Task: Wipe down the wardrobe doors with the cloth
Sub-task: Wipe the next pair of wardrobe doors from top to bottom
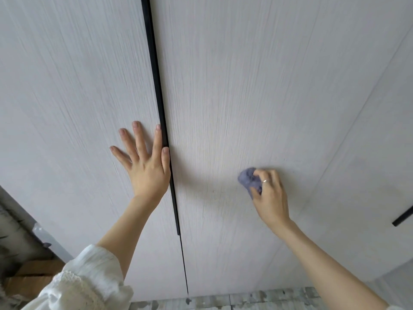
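A: Two hands up on the wardrobe doors, that's what we've got. Left hand (146,163) flat on the left door (73,97), fingers straight and spread, palm pressed to the panel, holding nothing.

B: We see its thumb and index finger lying right along the black handle strip (156,86) that runs down the gap between the doors.

A: Agreed. Right hand (269,193) is on the right door (234,86), fingers curled around the cloth (248,179). We mark it as gripping the cloth.

B: Cloth is bluish-purple, bunched up, sticking out past the fingers toward the upper left of that hand. It touches the right door's surface. Well apart from the left hand, the black strip between them.

A: Ring (265,181) on one finger of the right hand. Which finger, we can't tell for sure.

B: Extras: white sleeve (89,280) pushed up on the left forearm. Second black handle (403,218) at the far right edge, on another panel. Patterned floor (268,300) at the bottom. Brown cardboard-looking thing (33,278) lower left, blurry, we can't say more.

A: Doors are pale, wood-grain finish, both closed.
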Demonstrator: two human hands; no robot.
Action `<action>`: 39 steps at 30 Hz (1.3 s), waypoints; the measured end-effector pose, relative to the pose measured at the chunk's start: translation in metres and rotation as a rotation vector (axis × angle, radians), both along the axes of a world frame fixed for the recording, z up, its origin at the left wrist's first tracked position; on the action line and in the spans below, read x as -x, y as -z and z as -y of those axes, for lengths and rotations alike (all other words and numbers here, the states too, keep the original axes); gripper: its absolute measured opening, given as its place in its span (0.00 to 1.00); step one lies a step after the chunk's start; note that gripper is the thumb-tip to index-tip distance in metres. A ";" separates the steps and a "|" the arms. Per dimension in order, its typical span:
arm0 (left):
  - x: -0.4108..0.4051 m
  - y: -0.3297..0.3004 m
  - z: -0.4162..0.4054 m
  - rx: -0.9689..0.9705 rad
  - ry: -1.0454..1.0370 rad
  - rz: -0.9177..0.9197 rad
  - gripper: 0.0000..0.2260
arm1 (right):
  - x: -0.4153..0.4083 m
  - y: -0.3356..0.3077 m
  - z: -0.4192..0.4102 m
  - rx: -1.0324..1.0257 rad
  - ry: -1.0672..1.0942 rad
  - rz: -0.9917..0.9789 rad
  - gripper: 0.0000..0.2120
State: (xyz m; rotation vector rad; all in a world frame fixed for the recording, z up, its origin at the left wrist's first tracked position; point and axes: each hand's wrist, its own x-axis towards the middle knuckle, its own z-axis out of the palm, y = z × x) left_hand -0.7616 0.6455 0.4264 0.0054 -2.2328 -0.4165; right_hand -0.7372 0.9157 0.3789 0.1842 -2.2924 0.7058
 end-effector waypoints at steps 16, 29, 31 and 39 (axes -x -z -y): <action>0.000 0.003 -0.003 -0.021 -0.004 -0.029 0.23 | 0.006 0.005 -0.019 0.859 0.169 0.278 0.12; 0.000 0.002 -0.005 -0.054 0.012 -0.031 0.24 | 0.011 -0.008 -0.049 1.120 0.160 0.110 0.11; 0.001 0.003 -0.005 -0.058 0.017 -0.034 0.24 | 0.007 0.008 -0.055 1.124 0.190 0.224 0.12; 0.002 0.003 -0.006 -0.051 0.012 -0.035 0.24 | 0.025 -0.115 -0.049 0.985 0.017 -0.166 0.15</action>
